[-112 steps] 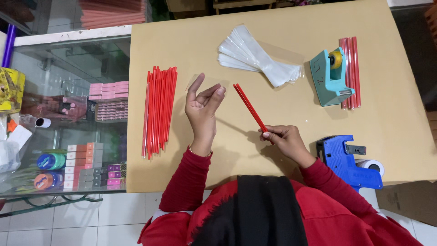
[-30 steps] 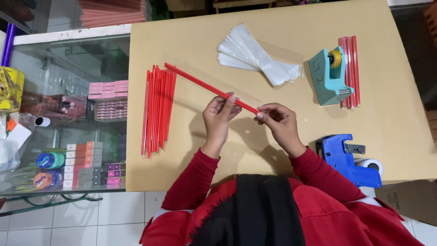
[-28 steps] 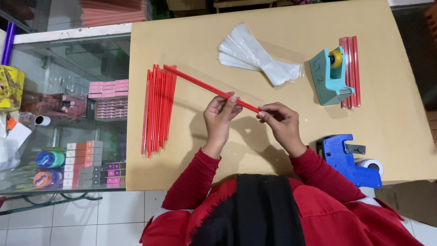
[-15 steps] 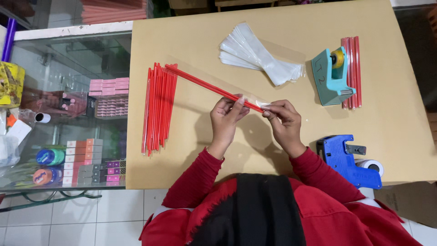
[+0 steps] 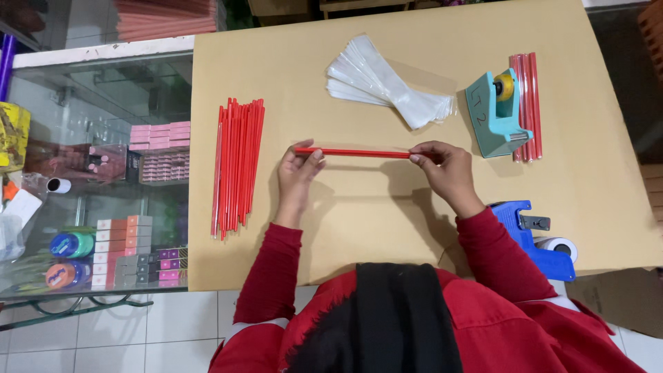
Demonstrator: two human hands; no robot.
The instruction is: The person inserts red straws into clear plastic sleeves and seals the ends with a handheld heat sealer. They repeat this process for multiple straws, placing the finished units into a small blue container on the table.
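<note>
Since half a second ago, both hands have been swinging the red stick [image 5: 353, 152] from a slant into a level line across the tan table [image 5: 594, 207], and the left hand has been sliding outward to the stick's left end. Now the left hand [image 5: 297, 169] is pinching that left end between thumb and curled fingertips, while the right hand [image 5: 445, 169] is gripping the right end, fingers closed around it, with a clear sleeve seeming to cover the stick there, though that is hard to tell. It is hovering just above the table's middle, in front of the person in red sleeves. Left of the left hand, a bundle of red sticks [image 5: 237, 169] is lying lengthwise, well apart from the held one. Farther away, a fan of clear plastic sleeves [image 5: 387, 86] is resting, and to its right a teal tape dispenser [image 5: 498, 114] is standing beside a few more red sticks [image 5: 527, 103]. Near the right elbow, a blue label gun [image 5: 532, 235] is sitting at the table's edge.
</note>
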